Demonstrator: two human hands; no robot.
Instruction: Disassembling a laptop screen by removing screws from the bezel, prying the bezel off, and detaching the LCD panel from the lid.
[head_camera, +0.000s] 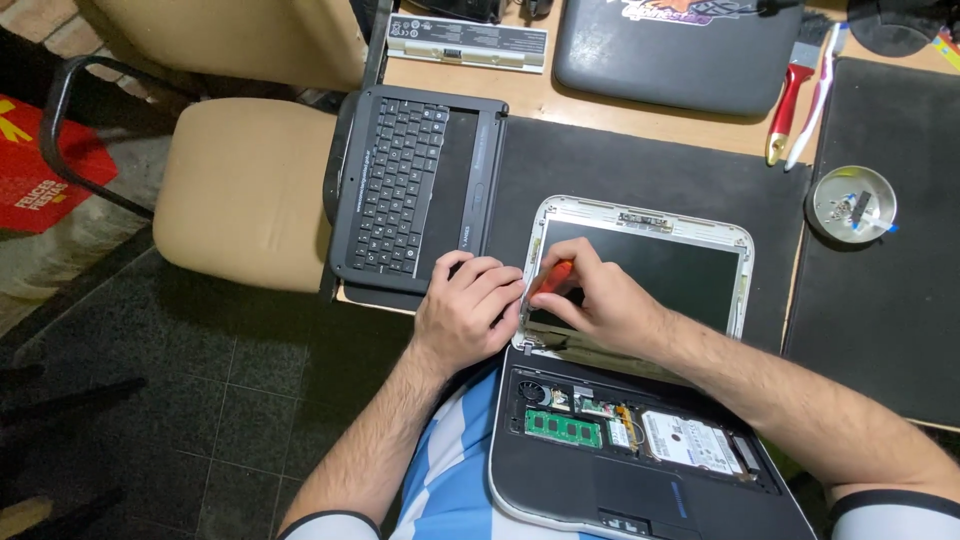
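Flanking screen panel (650, 265): keyboard (395, 190), metal dish (850, 205).

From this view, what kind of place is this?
Probably an electronics repair bench: an opened laptop with bare boards, a detached keyboard panel, and a metal dish of small parts beside brushes.

arms: bare | sleeves: short, white, dark cuffs | shirt: blue-white stripes (vertical)
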